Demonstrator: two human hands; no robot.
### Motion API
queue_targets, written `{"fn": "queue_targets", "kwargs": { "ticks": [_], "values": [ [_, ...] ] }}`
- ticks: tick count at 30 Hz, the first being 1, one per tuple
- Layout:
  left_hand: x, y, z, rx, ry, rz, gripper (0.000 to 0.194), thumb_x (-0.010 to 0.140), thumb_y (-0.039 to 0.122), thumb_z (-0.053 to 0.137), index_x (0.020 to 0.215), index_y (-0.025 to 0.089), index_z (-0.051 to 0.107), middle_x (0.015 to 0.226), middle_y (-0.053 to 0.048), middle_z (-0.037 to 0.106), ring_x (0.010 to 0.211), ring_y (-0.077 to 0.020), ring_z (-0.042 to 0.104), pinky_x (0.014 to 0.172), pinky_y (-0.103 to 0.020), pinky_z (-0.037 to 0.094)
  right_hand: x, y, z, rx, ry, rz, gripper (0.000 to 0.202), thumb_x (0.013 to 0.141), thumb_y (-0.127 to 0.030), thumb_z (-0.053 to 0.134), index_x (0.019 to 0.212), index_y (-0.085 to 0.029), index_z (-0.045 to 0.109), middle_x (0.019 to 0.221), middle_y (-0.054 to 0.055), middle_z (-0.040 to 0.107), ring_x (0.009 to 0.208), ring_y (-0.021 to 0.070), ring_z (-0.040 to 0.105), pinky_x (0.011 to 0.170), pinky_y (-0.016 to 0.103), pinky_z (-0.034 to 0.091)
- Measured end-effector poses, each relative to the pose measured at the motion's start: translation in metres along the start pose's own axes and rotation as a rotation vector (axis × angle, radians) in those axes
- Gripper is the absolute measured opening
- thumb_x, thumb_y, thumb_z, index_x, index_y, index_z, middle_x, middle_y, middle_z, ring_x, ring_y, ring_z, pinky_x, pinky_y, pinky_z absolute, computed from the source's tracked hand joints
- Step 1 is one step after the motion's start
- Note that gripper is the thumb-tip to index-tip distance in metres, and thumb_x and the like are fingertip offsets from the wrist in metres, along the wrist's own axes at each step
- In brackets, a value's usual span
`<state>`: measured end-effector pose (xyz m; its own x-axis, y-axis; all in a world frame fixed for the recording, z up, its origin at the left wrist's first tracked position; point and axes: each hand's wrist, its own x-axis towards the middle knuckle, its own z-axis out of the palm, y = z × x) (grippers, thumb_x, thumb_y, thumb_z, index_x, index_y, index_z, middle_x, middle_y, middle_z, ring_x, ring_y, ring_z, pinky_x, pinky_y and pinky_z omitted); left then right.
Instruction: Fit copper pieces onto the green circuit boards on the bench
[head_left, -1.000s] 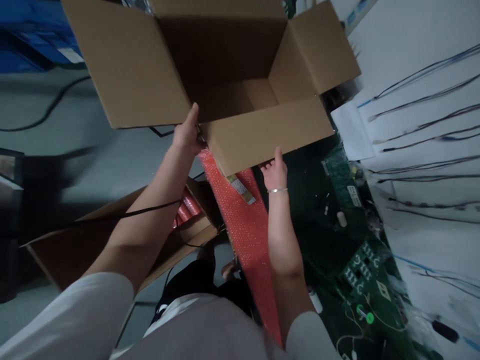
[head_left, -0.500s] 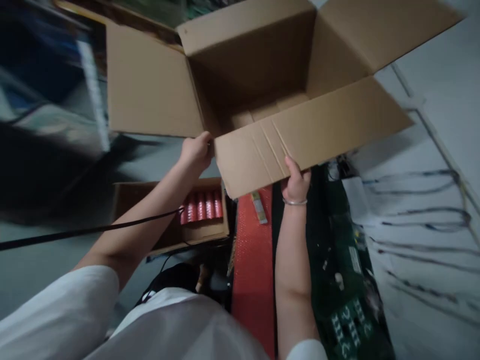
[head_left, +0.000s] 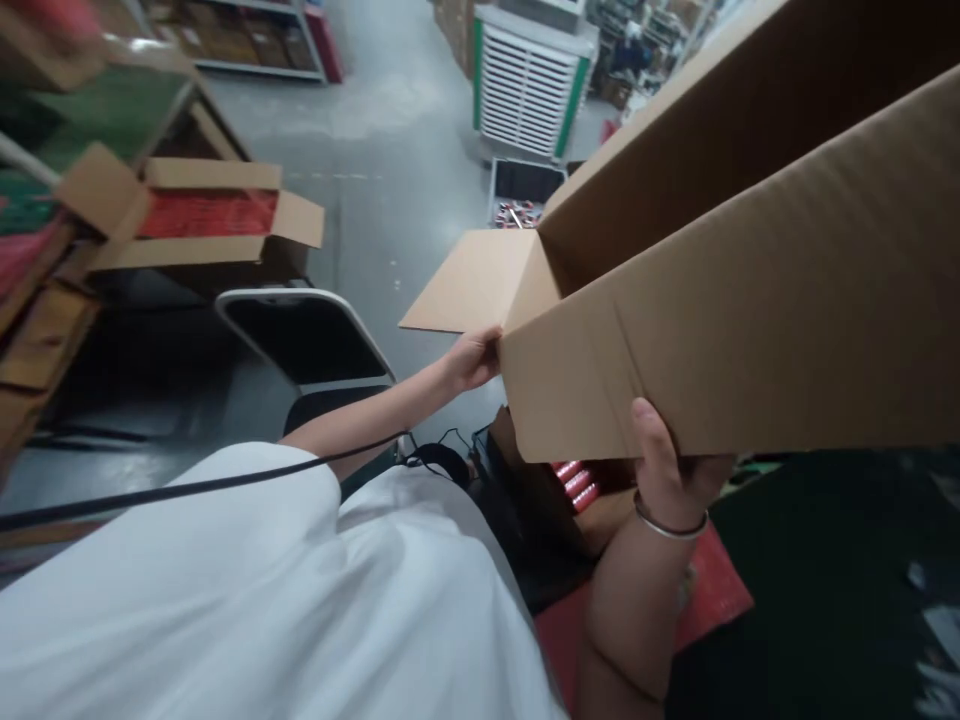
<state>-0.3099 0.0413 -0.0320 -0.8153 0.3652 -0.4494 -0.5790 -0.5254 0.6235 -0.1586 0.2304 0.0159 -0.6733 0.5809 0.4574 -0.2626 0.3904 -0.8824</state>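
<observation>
Held open box (head_left: pixel 720 290) out front, rightward. Clamped corner (head_left: pixel 513 345) in fingers of left hand (head_left: pixel 475 358), near flap (head_left: pixel 592 380) between thumb and fingers of right hand (head_left: pixel 671 475). Judged best to share weight evenly, sparing flap creases.

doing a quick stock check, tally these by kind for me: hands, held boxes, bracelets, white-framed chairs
Hands: 2, left hand and right hand
Held box: 1
Bracelet: 1
White-framed chair: 1
Total: 5
</observation>
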Motion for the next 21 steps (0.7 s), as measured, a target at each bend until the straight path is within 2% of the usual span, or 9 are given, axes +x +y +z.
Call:
{"fn": "queue_targets", "kwargs": {
  "ticks": [3,6,10,12,15,17,21],
  "values": [
    [-0.016,0.045,-0.042,-0.060,0.120,0.183,0.007,0.061,0.008,0.056,0.060,0.015,0.057,0.056,-0.002,0.061,0.065,-0.0164,0.065,0.067,-0.025,0.055,0.014,-0.020,0.056,0.085,-0.085,-0.087,0.045,0.069,-0.046,0.078,0.103,-0.019,0.065,0.100,0.009,0.072,0.103,0.0254,0.068,0.092,0.045,0.057],
    [-0.023,0.082,-0.071,-0.111,0.304,0.366,0.010,0.060,0.008,0.058,0.055,0.016,0.054,0.052,-0.001,0.056,0.064,-0.0160,0.064,0.063,-0.024,0.054,0.029,-0.025,0.108,0.198,-0.212,-0.096,0.035,0.069,-0.041,0.078,0.094,-0.020,0.068,0.095,0.008,0.073,0.098,0.0240,0.069,0.091,0.042,0.057],
    [-0.027,0.131,-0.105,-0.161,0.541,0.591,0.008,0.061,0.009,0.060,0.064,0.017,0.061,0.064,-0.001,0.065,0.075,-0.0170,0.068,0.066,-0.023,0.054,0.039,-0.022,0.186,0.325,-0.346,0.021,0.029,0.067,-0.040,0.078,0.086,-0.019,0.070,0.090,0.008,0.074,0.095,0.0256,0.069,0.088,0.042,0.056],
    [-0.025,0.155,-0.122,-0.164,0.630,0.644,0.010,0.063,0.010,0.060,0.068,0.018,0.063,0.066,0.000,0.067,0.072,-0.0154,0.067,0.064,-0.022,0.054,0.044,-0.020,0.227,0.347,-0.422,0.107,0.031,0.065,-0.043,0.077,0.084,-0.019,0.071,0.089,0.009,0.075,0.094,0.0267,0.069,0.085,0.042,0.056],
    [-0.009,0.194,-0.150,-0.193,0.715,0.667,0.009,0.060,0.009,0.059,0.057,0.017,0.058,0.055,0.000,0.061,0.056,-0.0134,0.061,0.054,-0.021,0.050,0.055,-0.014,0.293,0.308,-0.455,0.267,0.035,0.058,-0.045,0.078,0.081,-0.021,0.069,0.089,0.008,0.075,0.089,0.0271,0.070,0.079,0.042,0.058],
    [0.008,0.221,-0.171,-0.234,0.721,0.690,0.011,0.056,0.009,0.060,0.051,0.017,0.055,0.048,0.001,0.056,0.046,-0.0128,0.055,0.046,-0.022,0.045,0.065,-0.008,0.342,0.308,-0.441,0.376,0.038,0.052,-0.045,0.080,0.079,-0.023,0.066,0.088,0.007,0.076,0.085,0.0275,0.071,0.077,0.042,0.059],
    [0.054,0.276,-0.220,-0.268,0.725,0.698,0.008,0.047,0.017,0.064,0.044,0.020,0.058,0.047,0.001,0.058,0.047,-0.0132,0.053,0.045,-0.022,0.045,0.088,0.014,0.452,0.420,-0.564,0.431,0.037,0.053,-0.047,0.079,0.080,-0.026,0.066,0.087,0.005,0.076,0.089,0.0296,0.072,0.081,0.045,0.060]
  ]
}}
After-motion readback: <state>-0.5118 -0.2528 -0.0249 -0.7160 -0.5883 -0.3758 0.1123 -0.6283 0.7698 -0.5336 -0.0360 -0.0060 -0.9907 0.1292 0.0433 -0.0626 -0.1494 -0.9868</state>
